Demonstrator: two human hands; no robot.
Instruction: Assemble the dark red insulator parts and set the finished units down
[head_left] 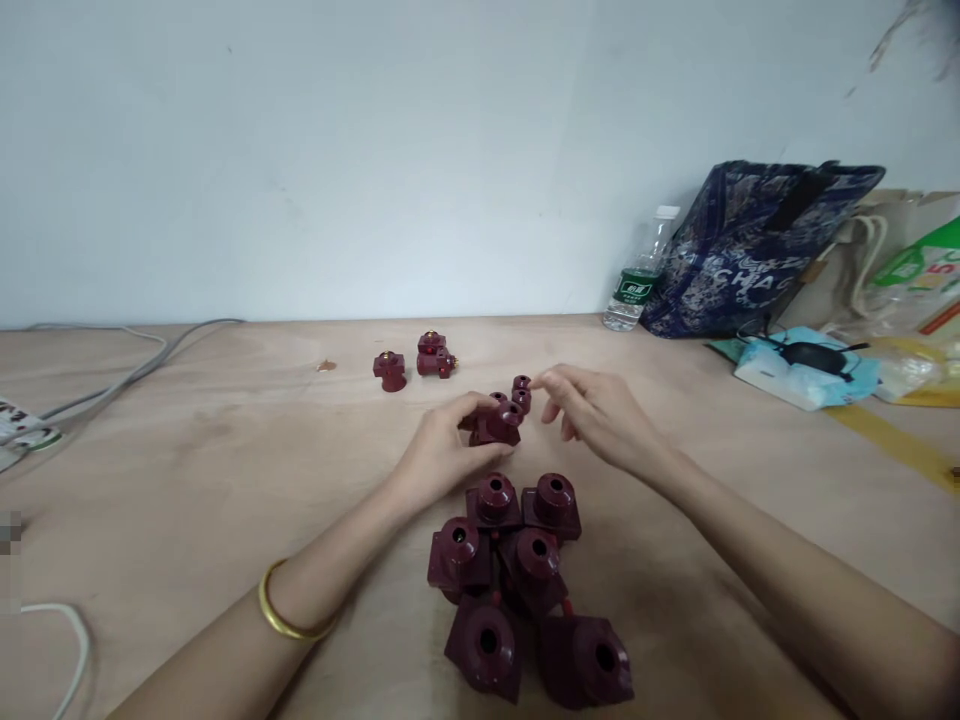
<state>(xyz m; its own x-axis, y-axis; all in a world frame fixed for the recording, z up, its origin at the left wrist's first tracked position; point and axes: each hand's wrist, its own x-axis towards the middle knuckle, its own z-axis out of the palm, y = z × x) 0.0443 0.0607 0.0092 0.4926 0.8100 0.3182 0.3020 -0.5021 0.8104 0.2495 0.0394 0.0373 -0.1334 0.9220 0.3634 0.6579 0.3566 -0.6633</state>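
Note:
My left hand (pixel 450 445) has its thumb and fingers around a dark red plastic part (pixel 498 424) with a square base and a round, domed top. My right hand (pixel 592 405) is just to the right of it, fingers loosely bent and apart. Its fingertips are beside two small dark red round pieces (pixel 522 396); whether they touch cannot be made out. Nothing shows in that hand. Nearer to me stands a cluster of several matching dark red parts (pixel 536 560), each with a hole in its top.
Farther back on the wooden table (pixel 225 480) are a dark red part with a brass-coloured tip (pixel 389 370) and a small group of similar ones (pixel 435 355). A water bottle (pixel 634 285), a dark patterned bag (pixel 742 250) and a tissue pack (pixel 795 375) sit right. Grey cables (pixel 142 365) lie left.

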